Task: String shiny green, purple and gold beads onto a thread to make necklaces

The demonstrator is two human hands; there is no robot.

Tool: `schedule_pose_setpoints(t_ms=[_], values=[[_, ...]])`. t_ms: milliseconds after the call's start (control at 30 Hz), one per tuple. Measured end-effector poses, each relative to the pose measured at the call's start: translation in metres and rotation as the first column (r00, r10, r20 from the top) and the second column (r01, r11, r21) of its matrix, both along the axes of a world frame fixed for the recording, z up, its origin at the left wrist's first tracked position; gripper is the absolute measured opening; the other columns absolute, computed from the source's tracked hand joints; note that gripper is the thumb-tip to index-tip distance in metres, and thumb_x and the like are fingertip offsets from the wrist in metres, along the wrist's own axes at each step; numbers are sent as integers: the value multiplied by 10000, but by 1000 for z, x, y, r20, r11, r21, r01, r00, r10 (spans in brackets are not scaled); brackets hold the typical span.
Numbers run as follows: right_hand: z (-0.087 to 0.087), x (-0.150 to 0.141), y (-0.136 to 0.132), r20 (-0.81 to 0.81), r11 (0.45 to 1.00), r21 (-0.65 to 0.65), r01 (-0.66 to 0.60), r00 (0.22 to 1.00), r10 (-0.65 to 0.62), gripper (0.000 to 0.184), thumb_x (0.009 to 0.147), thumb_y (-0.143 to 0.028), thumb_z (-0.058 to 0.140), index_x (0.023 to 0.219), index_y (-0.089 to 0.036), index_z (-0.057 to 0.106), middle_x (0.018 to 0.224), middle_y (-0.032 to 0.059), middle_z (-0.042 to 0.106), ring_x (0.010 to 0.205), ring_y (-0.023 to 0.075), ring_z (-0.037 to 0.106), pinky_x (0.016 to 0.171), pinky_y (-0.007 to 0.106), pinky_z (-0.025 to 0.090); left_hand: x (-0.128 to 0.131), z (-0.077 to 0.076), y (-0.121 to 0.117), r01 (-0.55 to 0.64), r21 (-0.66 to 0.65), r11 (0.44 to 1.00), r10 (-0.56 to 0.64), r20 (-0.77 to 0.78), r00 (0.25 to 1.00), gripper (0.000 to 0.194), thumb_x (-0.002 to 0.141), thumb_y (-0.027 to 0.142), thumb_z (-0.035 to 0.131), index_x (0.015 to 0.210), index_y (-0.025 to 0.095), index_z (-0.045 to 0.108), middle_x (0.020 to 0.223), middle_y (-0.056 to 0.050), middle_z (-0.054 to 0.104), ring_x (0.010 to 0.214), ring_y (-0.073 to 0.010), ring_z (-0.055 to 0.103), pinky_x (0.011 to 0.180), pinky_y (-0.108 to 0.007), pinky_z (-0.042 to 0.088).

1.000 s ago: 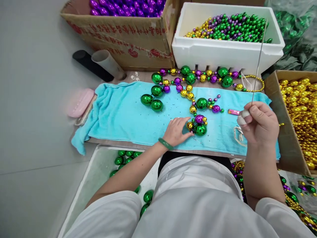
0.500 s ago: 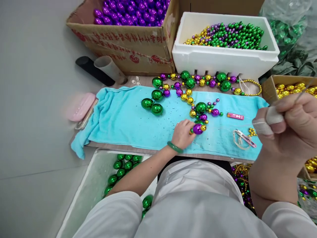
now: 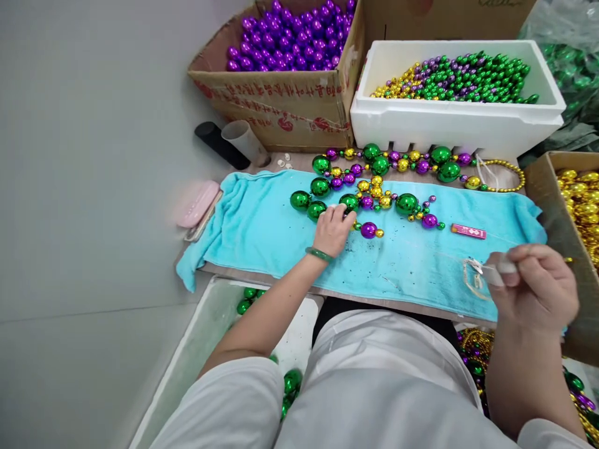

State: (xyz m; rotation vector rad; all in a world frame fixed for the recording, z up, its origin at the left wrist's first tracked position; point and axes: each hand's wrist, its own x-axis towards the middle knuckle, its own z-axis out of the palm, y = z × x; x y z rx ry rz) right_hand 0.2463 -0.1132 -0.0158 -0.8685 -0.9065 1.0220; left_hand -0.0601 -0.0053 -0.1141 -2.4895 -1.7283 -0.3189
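Near the middle of the blue towel (image 3: 262, 224), my left hand (image 3: 333, 231) is closed over part of a bead string, whose purple bead (image 3: 369, 230) shows beside the fingers. A large green bead (image 3: 349, 202) sits at its fingertips. My right hand (image 3: 536, 280), with white tape on its fingers, is pinched at the right above the towel. A faint clear thread runs left from it; the long thin needle seen earlier in this hand is hidden now. More strung green, gold and purple beads (image 3: 407, 204) lie beyond the left hand.
Behind the towel lies a finished-looking bead strand (image 3: 441, 154). A carton of purple beads (image 3: 266, 106), a white foam box (image 3: 458, 121) and a carton of gold beads (image 3: 538, 206) stand around. A small pink packet (image 3: 468, 231) and a white loop (image 3: 468, 284) lie at right.
My left hand has moved left and away from me, shifting the bead cluster with it. My right hand rose to the right, then came lower, and its needle went out of sight.
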Motion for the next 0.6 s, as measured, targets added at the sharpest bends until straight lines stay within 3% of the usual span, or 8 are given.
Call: schedule_pose_setpoints(t_ms=[133,233,267,333,433,500,600], values=[[15,4,-6,29,990,124,67,997,-72,55,721,-239,731,736,-187,725,447,-29,465,358,85,351,324,249,291,10,-4,-9,-20,-28,999,21,56,998,382,886,165,378,1170,278,606,1364,-118,477,1284,-317,377,994,-512,353],[13,-1,-3,56,1000,14,11,998,-11,39,759,-205,700,779,-182,724,480,-17,498,431,102,446,381,245,363,19,2,-21,-78,-22,997,81,170,982,471,824,148,440,1285,194,522,1388,-159,445,1310,-336,341,1030,-528,314],[9,-4,-2,53,999,-36,-32,998,34,48,775,-205,686,798,-183,722,496,-13,510,458,106,472,401,244,381,23,5,-26,-44,-10,999,45,209,977,514,802,156,467,1315,165,490,1393,-169,435,1322,-339,325,1046,-526,297],[3,-12,0,34,985,-107,-134,990,138,68,802,-226,668,828,-191,719,515,-11,518,480,106,488,418,239,389,32,8,-36,148,7,989,-145,243,959,538,793,209,509,1328,167,476,1398,-161,436,1343,-332,304,1068,-518,267],[4,-22,0,37,967,-98,-236,970,240,88,824,-232,646,848,-190,720,490,-14,494,459,102,468,408,235,376,48,8,-44,476,-37,879,-459,213,863,381,852,355,516,1214,252,573,1352,-104,506,1324,-309,349,1066,-509,252],[14,-24,-2,60,967,-54,-251,965,254,97,828,-235,639,856,-197,723,490,-10,494,446,103,458,395,234,362,56,5,-43,544,-79,835,-519,210,828,302,892,405,478,1121,265,616,1251,-79,586,1254,-280,429,1051,-493,264],[30,-9,-9,106,988,22,-154,983,151,77,789,-283,669,807,-227,720,459,-25,446,394,90,398,361,225,316,59,6,-31,513,-106,852,-485,208,849,285,926,397,432,1084,249,616,1107,-64,650,1121,-242,511,1009,-462,302]])
